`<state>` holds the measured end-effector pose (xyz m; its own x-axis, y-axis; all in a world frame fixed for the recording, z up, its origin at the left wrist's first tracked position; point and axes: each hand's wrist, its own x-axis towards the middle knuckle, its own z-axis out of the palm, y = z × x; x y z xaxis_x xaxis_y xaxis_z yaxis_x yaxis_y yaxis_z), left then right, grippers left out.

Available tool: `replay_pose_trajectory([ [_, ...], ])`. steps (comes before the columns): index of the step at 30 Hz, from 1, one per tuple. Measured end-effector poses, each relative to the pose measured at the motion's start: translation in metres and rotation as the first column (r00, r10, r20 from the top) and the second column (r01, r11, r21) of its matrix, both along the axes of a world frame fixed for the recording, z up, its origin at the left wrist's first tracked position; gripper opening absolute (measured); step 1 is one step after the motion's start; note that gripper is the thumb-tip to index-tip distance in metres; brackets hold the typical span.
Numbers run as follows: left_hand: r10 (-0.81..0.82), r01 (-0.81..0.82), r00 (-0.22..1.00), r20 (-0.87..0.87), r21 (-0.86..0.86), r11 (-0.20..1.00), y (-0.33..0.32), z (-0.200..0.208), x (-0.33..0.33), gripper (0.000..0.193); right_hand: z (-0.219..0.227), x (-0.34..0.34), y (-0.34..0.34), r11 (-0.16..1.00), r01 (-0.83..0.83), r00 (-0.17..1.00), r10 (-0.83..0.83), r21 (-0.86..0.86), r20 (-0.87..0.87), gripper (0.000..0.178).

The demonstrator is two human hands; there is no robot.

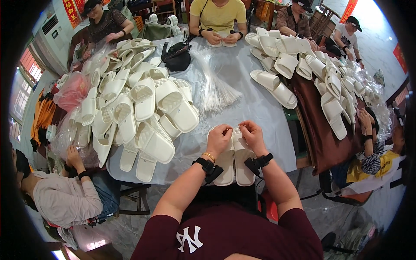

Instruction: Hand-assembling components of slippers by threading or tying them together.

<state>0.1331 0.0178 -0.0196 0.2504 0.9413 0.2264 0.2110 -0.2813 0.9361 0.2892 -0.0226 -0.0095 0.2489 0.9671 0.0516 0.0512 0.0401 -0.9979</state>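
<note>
A pair of cream slippers lies side by side at the table's near edge, the left slipper (224,168) touching the right slipper (243,167), heels toward me. Over the left one's strap, my left hand (219,138) is closed with its fingertips pinched together. My right hand (253,137) is likewise closed in a pinch above the other strap, a small gap from the left. Whatever the fingertips hold is too fine to make out. Beyond my hands lies a fanned bundle of thin clear plastic strands (212,86).
A big heap of cream slippers (143,99) covers the table's left side. More slippers (284,65) are piled at the right, some on a brown cover (310,143). A black bag (177,56) sits near the far edge. Several people work around the table, one in yellow (216,15) opposite.
</note>
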Motion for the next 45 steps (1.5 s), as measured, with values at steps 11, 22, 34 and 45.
replay_pose_trajectory([
  [11,-0.004,0.004,1.0,-0.01,-0.008,1.0,0.0,0.0,-0.001,0.017,-0.006,0.0,0.0,0.999,-0.007,1.0,0.008,0.039,-0.015,0.011],
  [22,-0.016,0.015,1.0,0.018,0.054,0.998,0.0,-0.003,0.002,0.015,-0.013,-0.004,0.004,0.997,-0.006,0.997,-0.001,0.082,0.081,0.011],
  [34,-0.05,0.05,0.999,0.0,0.102,0.994,-0.002,0.0,-0.001,0.015,-0.014,0.003,0.007,0.995,-0.046,0.926,0.008,0.093,0.378,0.008],
  [45,-0.058,0.065,0.997,-0.052,0.153,0.986,-0.002,-0.002,0.002,0.015,-0.016,0.007,0.009,0.995,-0.085,0.904,0.057,0.049,0.424,0.011],
])
